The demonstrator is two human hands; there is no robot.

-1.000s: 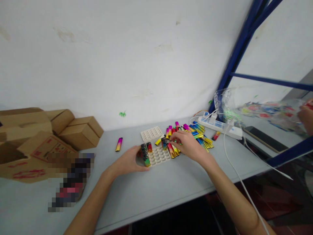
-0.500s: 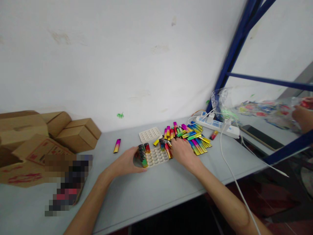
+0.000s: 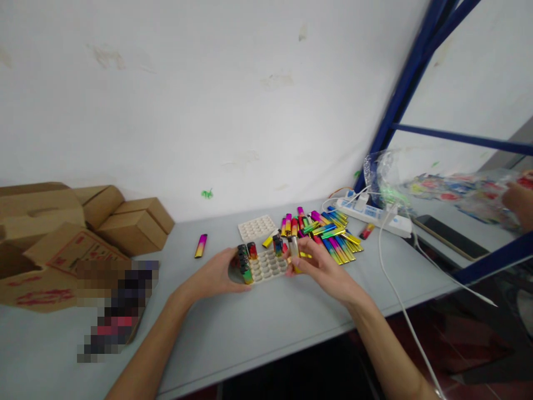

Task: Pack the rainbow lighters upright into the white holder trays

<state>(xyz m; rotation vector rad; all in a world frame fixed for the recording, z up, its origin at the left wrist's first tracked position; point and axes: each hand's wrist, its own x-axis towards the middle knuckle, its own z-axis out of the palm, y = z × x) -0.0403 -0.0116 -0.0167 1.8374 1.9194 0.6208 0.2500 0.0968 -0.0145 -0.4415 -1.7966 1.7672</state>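
Note:
My left hand curls around the left end of a cream tray with round holes, thumb along the near edge. A row of upright lighters fills that end, with a red lighter beside it and a dark blue one at the far right. My right hand pinches a silvery and yellow lighter upright by the tray's right edge. Behind this hand lies a pile of shiny multicoloured lighters.
A second cream tray lies near the wall. One pink-yellow lighter is at left, near cardboard boxes. A power strip, white cable and phone are at right. Another person's hand holds a plastic bag.
My right hand has come up from the lighter pile and moved slightly left, now with a lighter between its fingers. My left hand stays at the tray.

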